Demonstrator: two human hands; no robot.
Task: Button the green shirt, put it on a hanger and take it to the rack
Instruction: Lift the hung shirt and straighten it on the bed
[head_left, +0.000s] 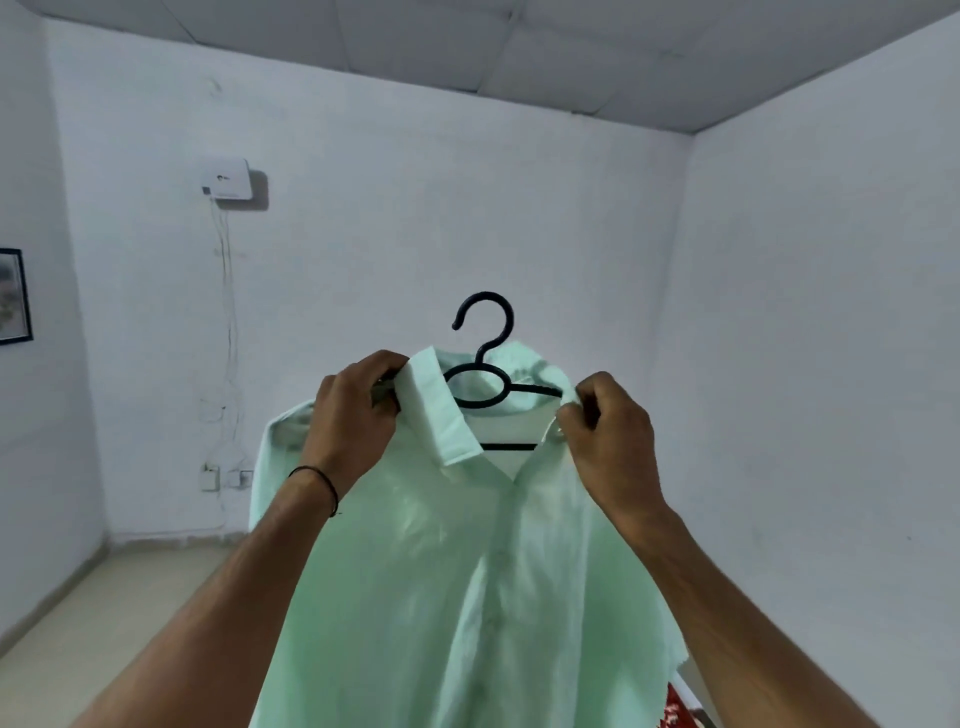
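Grip sits at the shoulders: the left hand (358, 415) curls round the shirt's shoulder on its side, with what looks like the hanger's end inside it, and the right hand (608, 431) pinches the collar (441, 415) edge on the other side. Between them hangs the green shirt (457, 571), raised in the air before the person, its front seemingly closed below the open collar; the buttons are too blurred to count. The black hanger (535, 391) lies inside the neck, its long axis running straight across from hand to hand. Its hook (485, 295) stands upright above and about midway between them, mouth opening leftward. No rack shows, only white walls (779, 312), so carrying likely means freeing either hand to take the hook.
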